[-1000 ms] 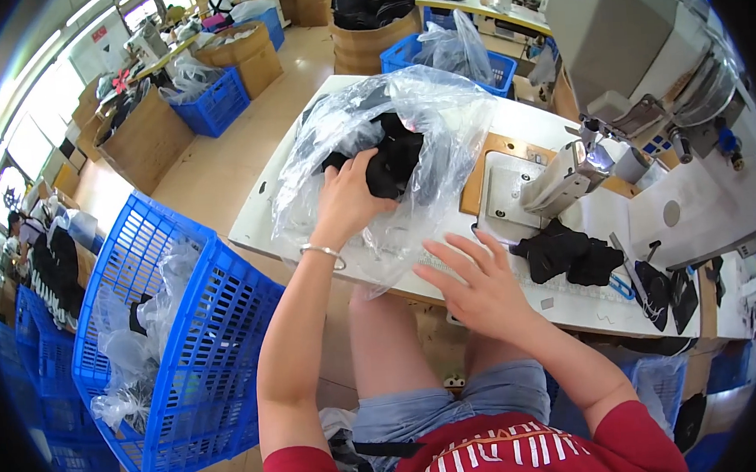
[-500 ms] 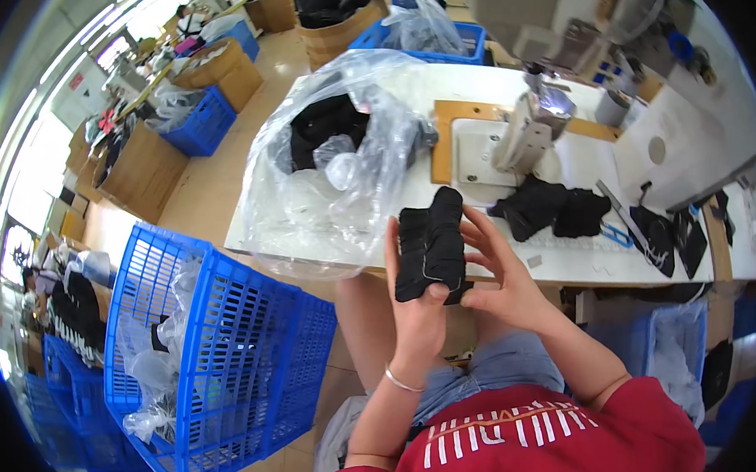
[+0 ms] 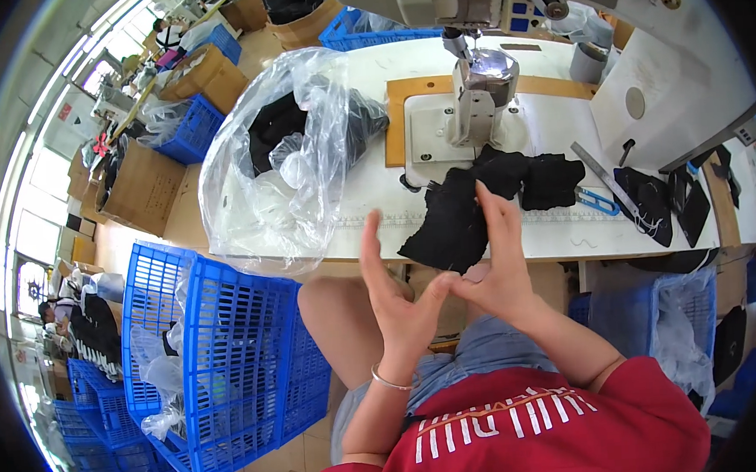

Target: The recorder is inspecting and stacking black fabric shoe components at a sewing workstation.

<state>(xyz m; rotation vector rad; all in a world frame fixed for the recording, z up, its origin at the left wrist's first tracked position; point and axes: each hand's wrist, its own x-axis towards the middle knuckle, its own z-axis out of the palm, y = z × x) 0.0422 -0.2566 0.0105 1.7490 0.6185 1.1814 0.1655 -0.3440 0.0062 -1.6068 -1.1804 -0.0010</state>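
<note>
The step in hand looks like handling the black cloth [image 3: 447, 224], which is near the counter's [image 3: 558, 237] front edge, its lower corner lapping past. The left hand [image 3: 405, 299] is spread, its fingers off the cloth, thumb near that corner. The right hand's [image 3: 495, 268] fingers touch the cloth's right side; whether its grip pinches, I cannot tell. Any next move seems to call for a sure hold first. The machine [image 3: 482, 102] and more cloth [image 3: 553, 181] crowd the far side; room opens leftward, toward the bag [image 3: 258, 225].
</note>
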